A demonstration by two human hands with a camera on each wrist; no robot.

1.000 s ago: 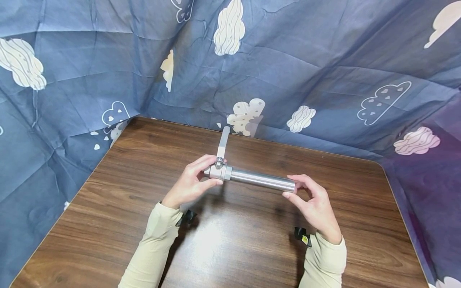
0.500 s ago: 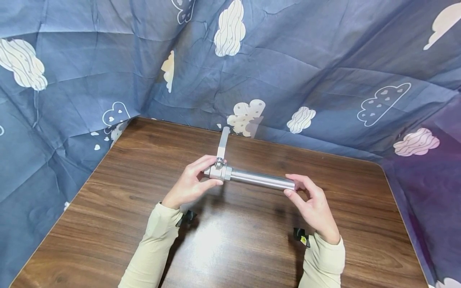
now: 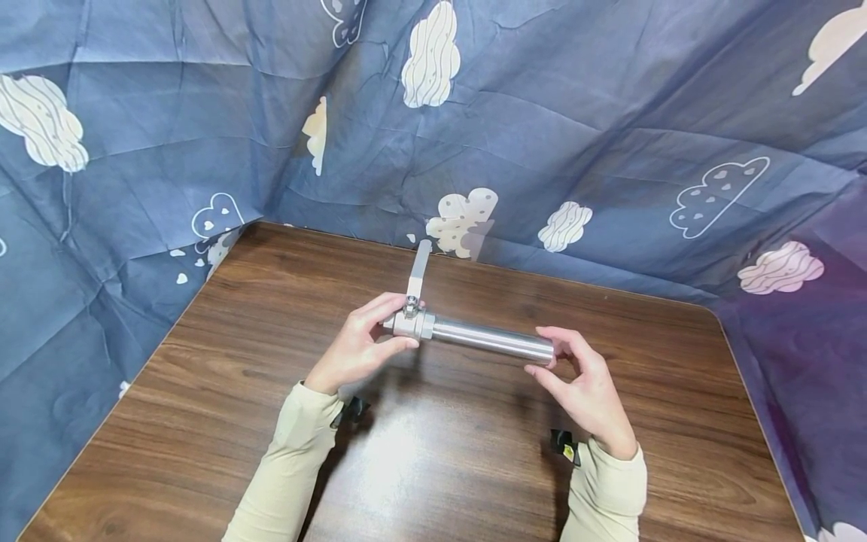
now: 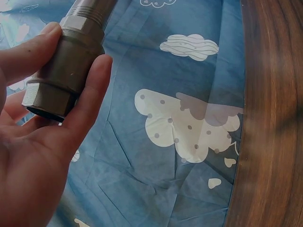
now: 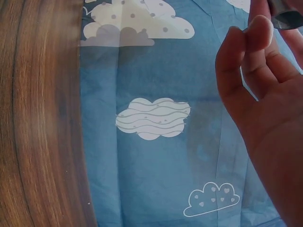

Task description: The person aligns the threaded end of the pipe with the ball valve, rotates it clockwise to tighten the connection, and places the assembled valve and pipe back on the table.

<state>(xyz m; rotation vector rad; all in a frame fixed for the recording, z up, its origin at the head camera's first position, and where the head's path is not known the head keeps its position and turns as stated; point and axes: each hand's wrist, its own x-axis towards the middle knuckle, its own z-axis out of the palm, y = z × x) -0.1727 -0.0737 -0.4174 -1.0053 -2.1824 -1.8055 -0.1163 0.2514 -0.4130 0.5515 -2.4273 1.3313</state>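
While the left hand (image 3: 355,346) grips the valve (image 3: 409,324) at its hex body, fingers and thumb curled round it, the assembly is held above the middle of the worktop (image 3: 223,376), clear of the surface. From the valve a steel tube (image 3: 493,339) runs to the person's right, roughly level and slightly nearer the person at its far end. A flat lever (image 3: 419,269) stands on top of the valve and points away from the person, at about a right angle to the tube. The right hand (image 3: 582,388) is at the tube's free end — thumb below, fingers curled over the top, pinching the end between them. In the left wrist view the valve body (image 4: 66,71) lies across the palm with its open end toward the camera; the thumb and one finger (image 4: 87,94) press on opposite sides, and the threaded joint shows at the upper edge. In the right wrist view only the tube's rim (image 5: 287,16) shows at the upper right corner, just beside a bent fingertip (image 5: 259,28). Blue cloth (image 3: 542,113) printed with clouds hangs behind and on both sides of the worktop. Cream sleeves (image 3: 291,467) cover both forearms, each with a dark strap at the wrist.
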